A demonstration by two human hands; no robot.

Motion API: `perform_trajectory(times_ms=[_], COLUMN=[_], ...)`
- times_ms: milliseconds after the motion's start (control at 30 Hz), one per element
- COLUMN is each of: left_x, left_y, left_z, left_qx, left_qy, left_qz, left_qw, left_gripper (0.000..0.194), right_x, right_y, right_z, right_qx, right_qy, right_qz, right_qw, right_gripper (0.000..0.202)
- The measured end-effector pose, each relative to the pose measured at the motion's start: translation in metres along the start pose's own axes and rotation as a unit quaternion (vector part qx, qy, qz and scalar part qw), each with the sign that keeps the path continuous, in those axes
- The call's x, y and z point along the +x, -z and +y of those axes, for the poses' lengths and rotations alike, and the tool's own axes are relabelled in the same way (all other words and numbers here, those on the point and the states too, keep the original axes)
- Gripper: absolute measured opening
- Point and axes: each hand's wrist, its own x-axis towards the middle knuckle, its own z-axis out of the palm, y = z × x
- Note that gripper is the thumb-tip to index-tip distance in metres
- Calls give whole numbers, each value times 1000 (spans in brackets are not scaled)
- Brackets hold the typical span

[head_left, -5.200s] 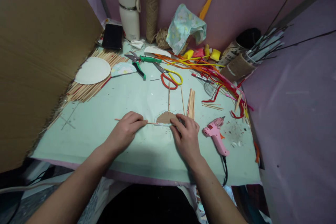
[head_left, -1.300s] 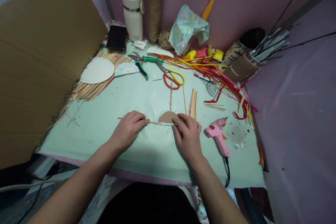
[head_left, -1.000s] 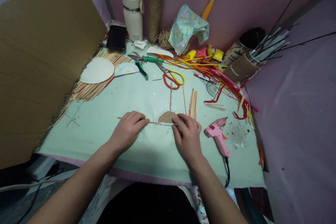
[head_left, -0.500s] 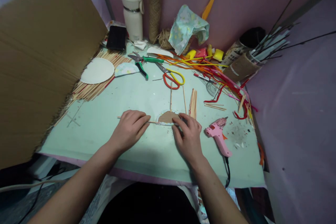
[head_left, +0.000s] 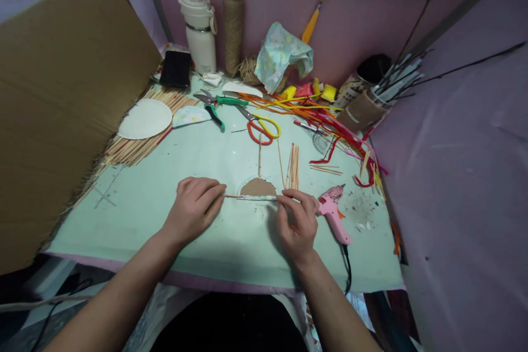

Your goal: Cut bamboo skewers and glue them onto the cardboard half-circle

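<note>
A brown half-round cardboard piece (head_left: 258, 187) with a patterned fabric edge lies on the table, its straight side toward me. My left hand (head_left: 193, 206) is closed on a thin wooden stick (head_left: 233, 196), which reaches the left end of that straight edge. At the right end, my right hand (head_left: 297, 220) has thumb and forefinger pinched at the corner of the cardboard piece. Another upright-lying stick (head_left: 259, 157) touches the top of the curve. A bundle of sticks (head_left: 293, 166) rests just beyond my right hand.
A pink glue gun (head_left: 335, 214) with a black cord lies right of my right hand. Scissors (head_left: 264, 126) and green-handled pliers (head_left: 214, 107) lie farther back. A cardboard sheet (head_left: 70, 93) stands on the left. Pipe cleaners (head_left: 305, 110) lie at the back right.
The view has shifted, so the tabletop things appear lower and farther left. My right hand has moved from over the cardboard piece to its right end, uncovering more of it.
</note>
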Motion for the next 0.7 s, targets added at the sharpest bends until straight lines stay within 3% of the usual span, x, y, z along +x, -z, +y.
perform_trajectory(times_ms=[133, 233, 400, 500, 600, 700], left_x=[-2, -1, 5, 4, 2, 1], left_y=[2, 2, -16, -32, -42, -44], left_z=[2, 17, 70, 99, 110, 108], left_qx=[2, -12, -103, -166, -187, -180], left_qy=[1, 7, -29, -63, -81, -69], left_qz=[38, 53, 73, 38, 14, 1], left_qw=[999, 998, 992, 983, 979, 981], left_gripper=[20, 21, 25, 26, 25, 23], right_x=[-1, 2, 12, 18, 24, 30], right_y=[15, 29, 40, 35, 26, 17], right_z=[5, 14, 23, 23, 21, 22], right_qx=[4, -30, -197, -241, -253, -280], right_qy=[4, -15, -91, -108, -93, -83], right_qz=[64, 87, -31, -88, -115, -129], right_qw=[998, 996, 976, 960, 956, 948], right_gripper=[21, 18, 9, 15, 19, 21])
